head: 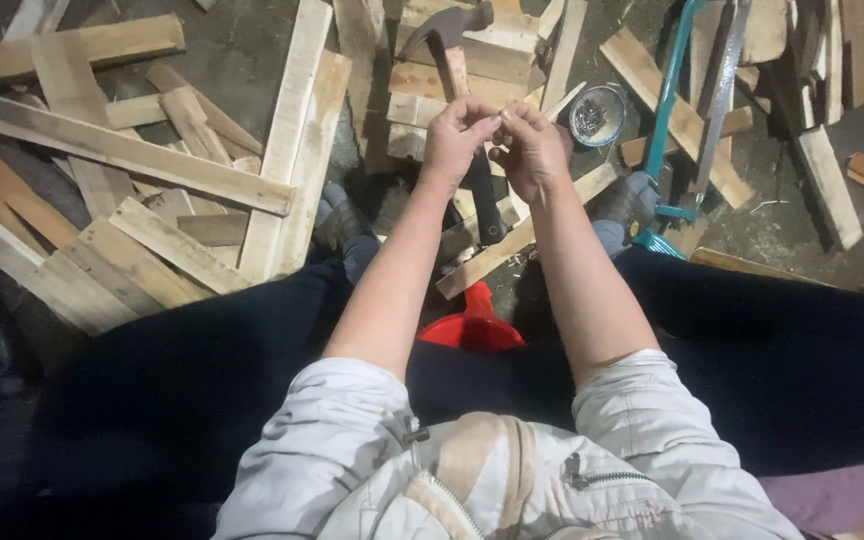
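The person sits over a floor (252, 60) strewn with wood offcuts, both hands raised together above the pile. The left hand (455, 140) and right hand (532, 150) meet at the fingertips, each grip pressed together on something very small between them. It is too small to make out for certain; it may be a nail, since a round tin of small metal pieces (598, 114) sits on the planks just beside the right hand.

The likeliest slip, judging from the pose, is that the tiny piece drops from the pinch and vanishes among the gaps in the wood slats (292, 150) directly below; the clutter and dim floor would make it hard to find. If it has a sharp point, it could also prick a fingertip, as both hands are bare. The tin stands near the edge of a plank, and a nudge from the right forearm could tip it.

A claw hammer (457, 60) lies under the hands, its steel head far from the person and its dark handle (485, 205) pointing back towards the knees, untouched. A teal-framed hacksaw (687, 100) lies to the right, well apart from the hands. A red plastic object (474, 322) shows between the knees.
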